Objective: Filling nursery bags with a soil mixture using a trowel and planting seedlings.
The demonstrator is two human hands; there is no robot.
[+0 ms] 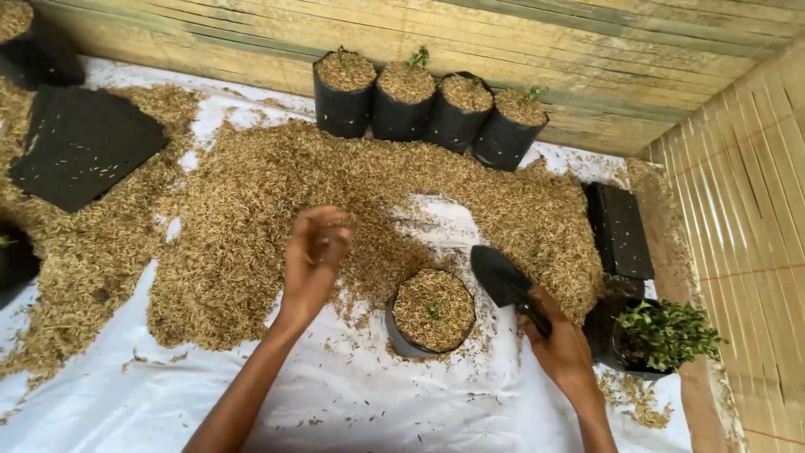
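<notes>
A small black trowel with a dark blade [501, 277] is gripped by the right hand [560, 344], fingers closed round its handle, blade pointing up and left. The left hand [314, 252] is raised above the husk pile, fingers loosely curled together; whether a pinch of husk is held cannot be told from this view.

Between the two hands, a black plastic grow bag filled with tan husk [432, 312] is seen standing upright on the white sheet [352, 403], a tiny green sprout at its centre. It lies just beside the trowel blade, lower left of it, and near the left hand's wrist.

A broad heap of tan rice husk [277, 193] is spread over the sheet beyond the hands. Four filled black grow bags [428, 105] are lined up against the bamboo wall [587, 50] at the back. A black bag holding a leafy green seedling [662, 335] is set just right of the right hand. Flat stacks of empty black bags are noted at upper left [84, 143] and at right [619, 228].
</notes>
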